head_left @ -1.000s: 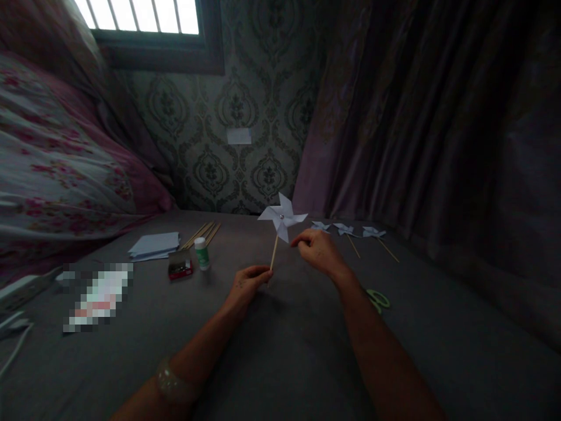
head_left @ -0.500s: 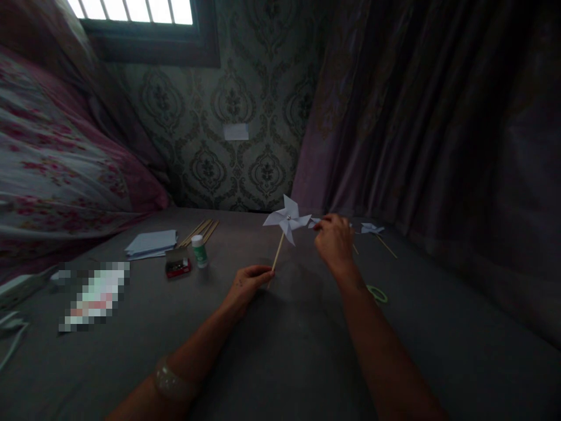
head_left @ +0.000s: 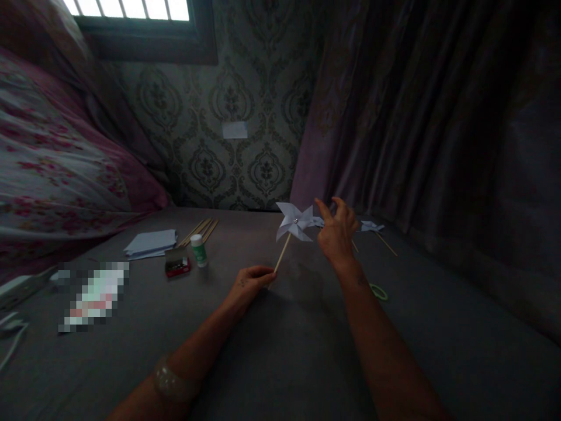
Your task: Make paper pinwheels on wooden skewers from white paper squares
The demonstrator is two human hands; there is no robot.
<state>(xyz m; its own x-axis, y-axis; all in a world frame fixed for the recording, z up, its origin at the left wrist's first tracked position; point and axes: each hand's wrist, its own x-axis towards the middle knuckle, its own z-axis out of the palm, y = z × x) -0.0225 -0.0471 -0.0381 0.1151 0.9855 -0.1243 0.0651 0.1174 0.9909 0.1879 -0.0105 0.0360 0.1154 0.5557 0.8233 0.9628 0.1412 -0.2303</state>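
Note:
A white paper pinwheel (head_left: 287, 225) with a shiny pin at its centre stands tilted slightly right on a thin wooden stick. My left hand (head_left: 252, 279) is closed around the lower part of that stick. Just right of the blades, my right hand (head_left: 337, 231) is raised with its fingers apart and holds nothing. It is near the blades but apart from them. Behind it, another white pinwheel lies partly hidden, with a bit of its stick showing. Farther right lies one more pinwheel (head_left: 371, 225) on the grey surface.
At the left are a stack of white paper (head_left: 151, 242), several wooden sticks (head_left: 209, 231), a green glue bottle (head_left: 198, 251), and a small red box of pins (head_left: 177, 267). A green ring-shaped handle (head_left: 379, 292) lies beside my right forearm. A power strip (head_left: 26, 286) sits far left.
The pinwheel's blades have turned, and its head has shifted slightly right. My right hand's fingers have lifted and spread. My left hand keeps its hold on the stick.

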